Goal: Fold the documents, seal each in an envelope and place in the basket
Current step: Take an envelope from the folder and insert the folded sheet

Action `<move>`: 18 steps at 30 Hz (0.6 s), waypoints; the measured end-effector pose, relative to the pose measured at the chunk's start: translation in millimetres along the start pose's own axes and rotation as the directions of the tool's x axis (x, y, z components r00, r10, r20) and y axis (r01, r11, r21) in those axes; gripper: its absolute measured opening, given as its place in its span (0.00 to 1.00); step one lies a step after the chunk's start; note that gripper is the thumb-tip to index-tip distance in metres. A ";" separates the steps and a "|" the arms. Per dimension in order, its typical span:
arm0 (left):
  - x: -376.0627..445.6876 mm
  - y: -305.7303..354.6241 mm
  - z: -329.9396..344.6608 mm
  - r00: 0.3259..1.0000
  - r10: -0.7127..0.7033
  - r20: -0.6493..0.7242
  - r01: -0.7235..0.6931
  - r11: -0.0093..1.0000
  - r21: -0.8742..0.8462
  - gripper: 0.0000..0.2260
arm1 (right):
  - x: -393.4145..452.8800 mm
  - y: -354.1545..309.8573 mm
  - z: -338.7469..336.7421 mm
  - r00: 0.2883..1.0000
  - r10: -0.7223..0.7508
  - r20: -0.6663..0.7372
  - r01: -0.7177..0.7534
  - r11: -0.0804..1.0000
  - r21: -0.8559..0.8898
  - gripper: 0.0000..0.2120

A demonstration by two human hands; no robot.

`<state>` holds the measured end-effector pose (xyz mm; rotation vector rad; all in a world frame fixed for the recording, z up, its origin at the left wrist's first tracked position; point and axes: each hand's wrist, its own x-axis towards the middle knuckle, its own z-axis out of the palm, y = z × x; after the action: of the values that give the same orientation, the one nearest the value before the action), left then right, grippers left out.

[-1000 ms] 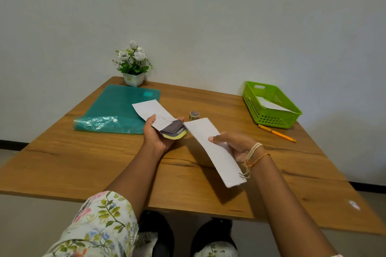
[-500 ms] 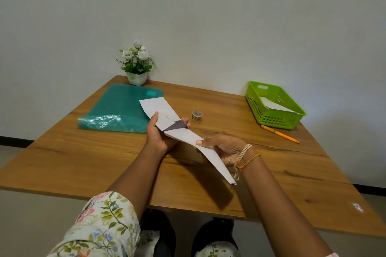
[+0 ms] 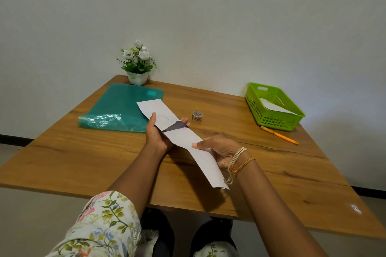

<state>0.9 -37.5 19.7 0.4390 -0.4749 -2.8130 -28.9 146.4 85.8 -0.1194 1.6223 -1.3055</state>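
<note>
1. The folder (image 3: pixel 120 108) and the plant (image 3: pixel 137 64) lie at the table's (image 3: pixel 83 158) far left, untouched by either hand.
2. The left hand (image 3: pixel 157 133) grips the envelope (image 3: pixel 155 111) near its open mouth, thumb on top and fingers beneath.
3. The right hand (image 3: pixel 219 149) pinches the folded document (image 3: pixel 195 152), whose leading end sits at the dark mouth. A second ago the two papers were apart and the document was held more upright; now it lies flatter, lined up with the envelope, entering.
4. The tape (image 3: pixel 197 116) stands just beyond, so sealing is probably left.
5. The basket (image 3: pixel 273 120) at the right holds white paper, seemingly an envelope already finished; a pencil (image 3: pixel 278 135) lies beside it.
</note>
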 end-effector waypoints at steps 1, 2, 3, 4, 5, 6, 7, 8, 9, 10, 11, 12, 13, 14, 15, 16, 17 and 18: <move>0.1 -0.2 0.4 1.000 0.000 0.003 0.000 1.000 -0.028 0.32 | -0.2 0.3 1.6 1.000 -0.006 -0.010 0.007 1.000 0.025 0.06; 0.0 -0.6 0.8 1.000 0.000 0.010 0.001 0.999 -0.048 0.34 | 0.4 0.3 2.9 1.000 -0.012 -0.019 0.012 0.999 0.044 0.06; 0.0 -0.8 0.6 1.000 0.000 0.017 0.001 0.998 -0.058 0.35 | 0.5 0.0 4.5 1.000 -0.014 -0.025 0.015 0.998 0.057 0.05; 0.3 -1.0 -0.1 1.000 0.002 0.022 -0.001 0.998 -0.061 0.36 | 1.2 -0.3 5.8 0.999 -0.015 -0.034 0.017 0.998 0.060 0.05; 0.7 -1.1 -1.2 1.000 0.004 0.023 -0.002 0.998 -0.060 0.37 | 2.0 -0.4 7.1 0.999 -0.016 -0.045 0.018 0.998 0.059 0.05; 1.1 -1.0 -2.3 1.000 0.004 0.022 -0.003 0.998 -0.059 0.38 | 3.8 -0.5 8.0 0.998 -0.015 -0.058 0.018 0.998 0.058 0.05; 1.5 -0.8 -3.2 1.000 0.003 0.020 -0.002 0.999 -0.047 0.38 | 4.7 -0.7 9.3 0.998 -0.012 -0.067 0.016 0.998 0.062 0.07; 1.3 -0.9 -3.2 1.000 0.005 0.018 -0.004 1.000 -0.023 0.38 | 6.6 -0.5 10.5 0.998 -0.009 -0.069 0.014 0.997 0.072 0.09; 1.2 -1.0 -3.1 1.000 0.009 0.015 -0.009 1.000 0.008 0.39 | 8.5 -0.1 12.1 0.998 -0.003 -0.063 0.009 0.996 0.084 0.13; 0.7 -1.4 -2.3 1.000 0.012 0.012 -0.013 0.999 0.035 0.38 | 10.7 -0.2 13.7 0.999 0.001 -0.051 0.004 0.996 0.091 0.15; 1.2 -2.0 -2.2 1.000 0.012 0.009 -0.012 0.998 0.054 0.38 | 11.3 -0.8 16.1 0.999 0.005 -0.033 -0.002 0.995 0.095 0.14; 1.0 -2.5 -1.8 1.000 0.003 0.017 -0.004 0.998 0.063 0.38 | 12.6 -1.2 18.1 1.000 0.009 -0.013 -0.008 0.995 0.097 0.12; 0.8 -2.6 -1.6 0.999 -0.011 0.032 0.009 0.998 0.061 0.39 | 13.7 -1.6 20.0 1.000 0.015 0.007 -0.016 0.994 0.104 0.12; 0.4 -2.9 -1.4 0.999 -0.024 0.049 0.021 0.998 0.056 0.39 | 14.7 -2.3 21.3 0.999 0.021 0.025 -0.024 0.993 0.113 0.12; -0.2 -2.7 -1.4 0.998 -0.033 0.060 0.029 0.998 0.054 0.39 | 15.2 -3.3 23.5 0.999 0.025 0.037 -0.029 0.992 0.121 0.12; -0.9 -2.4 -1.4 0.997 -0.038 0.068 0.034 0.998 0.058 0.38 | 16.8 -4.3 25.3 0.999 0.019 0.037 -0.023 0.992 0.128 0.12; -1.8 -2.7 -1.2 0.997 -0.041 0.073 0.036 0.997 0.067 0.38 | 19.0 -5.1 26.9 1.000 0.001 0.029 -0.005 0.989 0.146 0.12; -2.0 -3.0 -1.1 0.996 -0.044 0.079 0.038 0.996 0.080 0.37 | 23.5 -5.6 28.4 0.999 -0.034 0.020 0.030 0.981 0.191 0.14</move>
<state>2.6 -34.4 18.1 0.3559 -0.6016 -2.8680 -22.3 110.5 78.2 -0.0438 1.4730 -1.4717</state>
